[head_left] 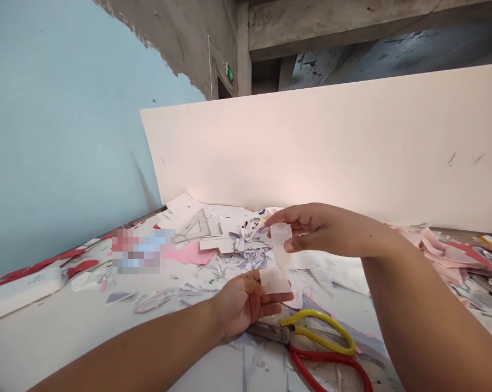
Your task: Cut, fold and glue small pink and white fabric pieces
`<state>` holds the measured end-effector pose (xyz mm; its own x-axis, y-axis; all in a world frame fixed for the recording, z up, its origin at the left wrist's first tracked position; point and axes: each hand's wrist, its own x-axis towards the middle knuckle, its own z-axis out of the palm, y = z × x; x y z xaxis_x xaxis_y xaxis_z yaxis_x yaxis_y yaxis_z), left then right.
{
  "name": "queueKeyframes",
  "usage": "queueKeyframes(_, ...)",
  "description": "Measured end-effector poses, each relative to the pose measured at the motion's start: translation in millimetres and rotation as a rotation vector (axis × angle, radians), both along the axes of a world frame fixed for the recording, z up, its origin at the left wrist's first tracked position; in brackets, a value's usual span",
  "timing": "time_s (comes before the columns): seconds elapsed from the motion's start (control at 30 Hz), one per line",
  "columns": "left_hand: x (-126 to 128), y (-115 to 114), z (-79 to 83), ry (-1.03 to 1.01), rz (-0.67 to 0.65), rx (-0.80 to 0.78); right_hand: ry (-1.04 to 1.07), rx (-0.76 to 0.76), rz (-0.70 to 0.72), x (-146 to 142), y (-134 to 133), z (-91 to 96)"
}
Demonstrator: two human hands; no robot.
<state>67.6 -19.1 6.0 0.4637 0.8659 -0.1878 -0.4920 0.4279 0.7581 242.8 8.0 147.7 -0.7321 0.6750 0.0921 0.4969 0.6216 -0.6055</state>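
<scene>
My left hand (250, 302) holds a small white piece of paper (275, 281), pinched under the thumb and resting on the fingers. In my right hand (307, 228) is a translucent glue bottle (281, 245), gripped between thumb and fingers. The bottle is tilted nozzle-down, and its tip meets or hovers just over the paper; I cannot tell which. Below the hands lie scissors (284, 333) with one yellow and one red handle, their blades partly hidden by my left hand and wrist.
Paper scraps (246, 258) cover the middle of the table. A clear set square (197, 226) and pink paper (195, 252) lie behind them. Pink and red scraps (442, 250) are piled at right. A white board (311, 152) stands across the back; a white box (25, 291) sits at left.
</scene>
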Motion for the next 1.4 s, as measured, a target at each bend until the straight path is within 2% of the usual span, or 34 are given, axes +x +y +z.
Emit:
queueKeyframes(0.17, -2.2, -1.0, 5.4, -0.120, 0.025, -0.061, 0.000, 0.063, -0.002, -9.3, 2.5, -7.5)
queueKeyframes(0.27, -3.2, 0.0, 6.7, -0.156, 0.034, -0.070, 0.060, 0.052, 0.000, -12.5, 4.4, -11.1)
queueKeyframes(0.4, -4.4, 1.7, 5.0, -0.189, 0.032, -0.078, 0.129, 0.020, 0.009, -18.2, 4.9, -14.4)
queueKeyframes(0.57, -6.5, 3.4, 0.6, -0.238, 0.014, -0.065, 0.104, 0.097, -0.002, -25.7, 3.6, -17.9)
queueKeyframes(0.87, -7.6, 4.3, -0.2, -0.238, -0.003, -0.076, 0.065, 0.141, -0.032, -30.5, 9.4, -26.9)
queueKeyframes(1.4, -7.5, 3.1, 3.0, -0.221, -0.007, -0.090, 0.026, 0.181, -0.078, -30.8, 13.7, -30.6)
